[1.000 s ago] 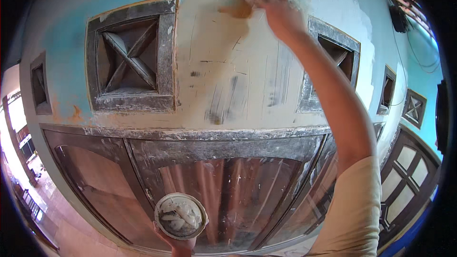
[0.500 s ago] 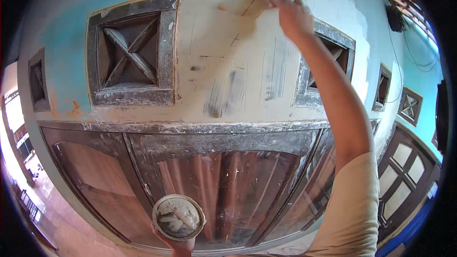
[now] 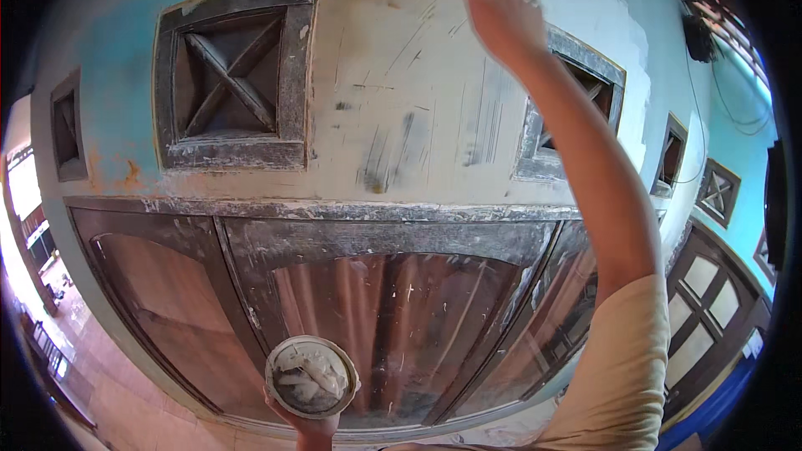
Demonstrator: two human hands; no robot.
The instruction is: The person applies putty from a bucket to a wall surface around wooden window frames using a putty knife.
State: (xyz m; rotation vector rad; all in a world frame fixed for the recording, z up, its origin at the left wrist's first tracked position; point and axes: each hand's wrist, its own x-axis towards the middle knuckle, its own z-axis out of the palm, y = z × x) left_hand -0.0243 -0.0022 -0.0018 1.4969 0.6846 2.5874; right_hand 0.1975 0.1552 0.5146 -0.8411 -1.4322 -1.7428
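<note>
My right hand is raised high against the patchy wall, fingers closed round a flat scraper that is almost wholly hidden from this angle. Cream filler coats the wall beneath the hand, with dark scratches and smudges showing on it. Low down, my left hand supports a round bowl from below, its fingers around the side. Inside the bowl sits thick whitish putty, smeared over the inner surface.
Two worn wooden vents with crossed bars, a left vent and a right vent, flank the coated area. Below runs a wooden window frame with glass panes and curtains behind. A panelled door stands far right; tiled floor shows at lower left.
My right hand has shifted slightly up and left along the wall. The scraper's broad blade, plainly visible before, is now mostly out of sight. The bowl stays in my left hand.
</note>
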